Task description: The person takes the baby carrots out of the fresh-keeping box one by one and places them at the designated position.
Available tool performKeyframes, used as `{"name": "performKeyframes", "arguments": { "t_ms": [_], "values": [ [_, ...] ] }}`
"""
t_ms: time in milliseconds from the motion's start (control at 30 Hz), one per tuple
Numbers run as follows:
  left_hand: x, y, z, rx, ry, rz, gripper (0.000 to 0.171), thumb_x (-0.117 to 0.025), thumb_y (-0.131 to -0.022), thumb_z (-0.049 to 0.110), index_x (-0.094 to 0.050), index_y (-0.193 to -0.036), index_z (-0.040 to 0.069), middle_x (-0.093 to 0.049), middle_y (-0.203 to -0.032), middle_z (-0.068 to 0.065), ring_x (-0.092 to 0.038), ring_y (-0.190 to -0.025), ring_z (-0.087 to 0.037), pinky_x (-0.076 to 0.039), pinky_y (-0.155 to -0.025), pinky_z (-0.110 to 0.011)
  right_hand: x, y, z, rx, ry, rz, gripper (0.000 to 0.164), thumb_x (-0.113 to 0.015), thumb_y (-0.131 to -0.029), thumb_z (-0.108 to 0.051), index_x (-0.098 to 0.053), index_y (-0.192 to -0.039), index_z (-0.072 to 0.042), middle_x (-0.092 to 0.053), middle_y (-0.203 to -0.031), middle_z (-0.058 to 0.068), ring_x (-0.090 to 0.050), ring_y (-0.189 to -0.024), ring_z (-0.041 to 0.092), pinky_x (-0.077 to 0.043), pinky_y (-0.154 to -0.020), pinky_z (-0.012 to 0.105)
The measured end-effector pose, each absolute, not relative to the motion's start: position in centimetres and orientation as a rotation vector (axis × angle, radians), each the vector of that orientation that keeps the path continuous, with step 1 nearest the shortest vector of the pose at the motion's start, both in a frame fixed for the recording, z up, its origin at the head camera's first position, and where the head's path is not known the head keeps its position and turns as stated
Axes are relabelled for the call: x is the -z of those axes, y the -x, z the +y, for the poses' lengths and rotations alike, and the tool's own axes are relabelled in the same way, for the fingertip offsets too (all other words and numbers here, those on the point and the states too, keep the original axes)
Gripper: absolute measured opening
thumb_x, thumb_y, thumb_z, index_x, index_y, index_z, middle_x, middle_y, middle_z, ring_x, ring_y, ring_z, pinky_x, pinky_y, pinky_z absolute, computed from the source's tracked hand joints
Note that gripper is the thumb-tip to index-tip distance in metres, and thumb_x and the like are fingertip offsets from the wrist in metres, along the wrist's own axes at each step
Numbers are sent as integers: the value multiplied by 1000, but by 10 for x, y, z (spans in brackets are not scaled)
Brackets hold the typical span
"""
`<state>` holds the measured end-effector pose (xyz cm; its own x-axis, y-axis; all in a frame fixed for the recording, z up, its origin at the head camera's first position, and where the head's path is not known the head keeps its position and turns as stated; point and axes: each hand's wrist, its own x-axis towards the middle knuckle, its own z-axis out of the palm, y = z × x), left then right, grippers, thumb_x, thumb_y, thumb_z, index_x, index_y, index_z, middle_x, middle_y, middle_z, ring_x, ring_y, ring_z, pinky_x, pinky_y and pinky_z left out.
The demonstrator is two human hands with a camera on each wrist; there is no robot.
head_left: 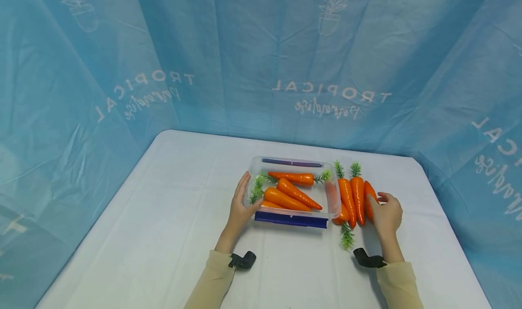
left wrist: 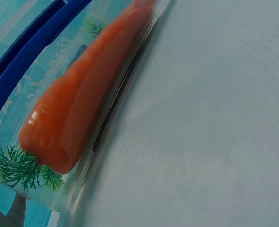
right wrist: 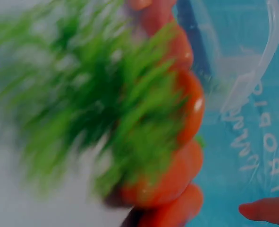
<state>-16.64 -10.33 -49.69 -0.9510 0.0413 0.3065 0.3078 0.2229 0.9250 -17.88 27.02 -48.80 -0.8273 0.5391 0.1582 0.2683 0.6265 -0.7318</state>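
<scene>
A clear plastic box (head_left: 292, 216) with dark blue latches holds several orange carrots (head_left: 287, 199) with feathery green tops. At the box's left end is my left hand (head_left: 239, 211), fingers along the side wall and thumb over the front corner. The left wrist view shows a carrot (left wrist: 68, 109) through the wall. More carrots (head_left: 358, 200) lie side by side to the right of the box. My right hand (head_left: 386, 214) is at the rightmost carrot (head_left: 370, 192), its thumb overlapping it. In the right wrist view a fingertip (right wrist: 255, 211) points down, apart from the carrots.
A white-covered table (head_left: 163, 218) spreads around the box. Blue printed curtains (head_left: 253, 109) hang behind and at both sides. One carrot's green top (head_left: 346, 238) points toward the front edge and blurs large across the right wrist view.
</scene>
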Motion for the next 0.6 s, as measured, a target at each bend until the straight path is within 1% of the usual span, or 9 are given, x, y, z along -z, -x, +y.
{"name": "performKeyframes", "arguments": {
  "t_ms": [33, 167, 300, 433, 500, 600],
  "values": [
    [497, 166, -103, 1804, 333, -2275, 75, -63, -83, 12, -28, -148, 1, -21, -159, -14, -18, -147, -33, -15, -119, -56, 486, 180, 268, -1039, 619, -2463, 41, -61, -89, -27, -64, -111, 7, -63, -102, 27, -57, -88, 37, -42, -64, 34],
    [498, 165, -103, 1805, 349, -2255, 75, -64, -82, 9, -28, -147, -3, -22, -158, -16, -19, -147, -35, -16, -118, -58, 477, 183, 256, -1072, 534, -2402, 35, -61, -90, -24, -66, -109, 4, -67, -99, 24, -58, -83, 30, -39, -62, 18],
    [498, 164, -103, 1804, 341, -2265, 75, -64, -83, 10, -27, -147, -4, -22, -158, -15, -18, -147, -34, -16, -118, -58, 470, 187, 241, -1123, 394, -2310, 27, -62, -88, -14, -68, -105, 6, -69, -94, 23, -57, -78, 23, -35, -61, 6],
    [497, 165, -104, 1807, 337, -2271, 75, -64, -83, 10, -27, -147, -3, -21, -159, -14, -18, -147, -34, -16, -118, -58, 466, 192, 225, -1155, 256, -2250, 21, -63, -86, -6, -69, -102, 7, -69, -89, 23, -55, -75, 17, -37, -64, 3],
    [498, 165, -105, 1810, 338, -2268, 75, -64, -83, 10, -27, -147, -3, -21, -159, -13, -18, -147, -34, -16, -118, -58, 465, 194, 217, -1168, 193, -2236, 20, -64, -85, -4, -69, -102, 7, -69, -88, 22, -57, -75, 19, -37, -66, 2],
    [498, 166, -105, 1802, 346, -2268, 76, -64, -83, 10, -27, -147, -4, -21, -159, -14, -18, -147, -34, -16, -118, -57, 463, 197, 205, -1188, 115, -2248, 20, -65, -85, -3, -68, -102, 6, -69, -88, 22, -61, -76, 25, -37, -68, -1]
  ]
}}
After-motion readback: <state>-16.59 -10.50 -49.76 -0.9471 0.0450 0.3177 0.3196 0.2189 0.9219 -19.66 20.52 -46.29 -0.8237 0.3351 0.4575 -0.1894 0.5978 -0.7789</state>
